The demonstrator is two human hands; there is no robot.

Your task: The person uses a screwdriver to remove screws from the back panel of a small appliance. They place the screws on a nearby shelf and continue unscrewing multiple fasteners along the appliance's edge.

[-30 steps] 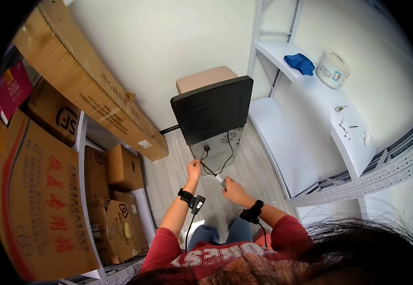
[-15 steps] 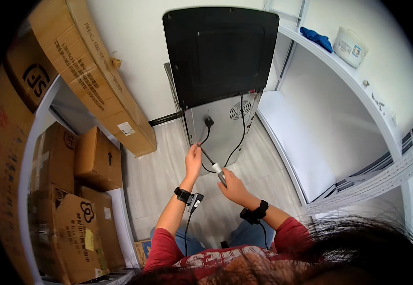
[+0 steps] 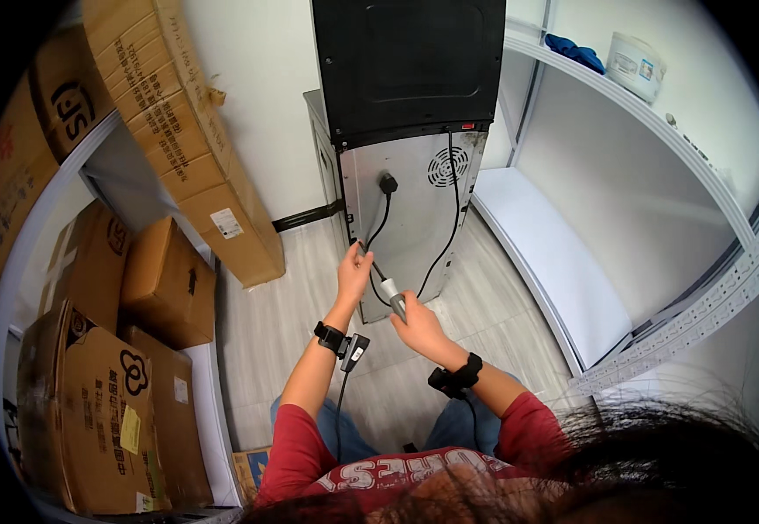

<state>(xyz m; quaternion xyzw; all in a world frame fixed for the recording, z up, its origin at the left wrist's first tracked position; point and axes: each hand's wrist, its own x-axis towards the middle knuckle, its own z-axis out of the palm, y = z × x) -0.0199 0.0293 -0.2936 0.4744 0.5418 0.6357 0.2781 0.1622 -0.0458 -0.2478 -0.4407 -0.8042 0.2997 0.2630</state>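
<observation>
In front of me stands a tall appliance, with a black upper panel and a grey metal back. My right hand is closed around the grey handle of a screwdriver with a white collar and a thin dark shaft. The shaft points up and left to my left hand, whose fingers pinch around its far end; the very tip is hidden. Just above my left hand, a black plug sits in the metal back. Its cord runs down behind the fingers. A second black cord hangs beside a round vent.
At left, a shelf holds several cardboard boxes. A tall carton leans on the wall. The white shelf unit at right carries a blue cloth and a white tub. Grey flooring lies between.
The appliance sits higher in the picture, its top now cut off. Both hands have moved slightly up and left, keeping the same hold on the screwdriver.
</observation>
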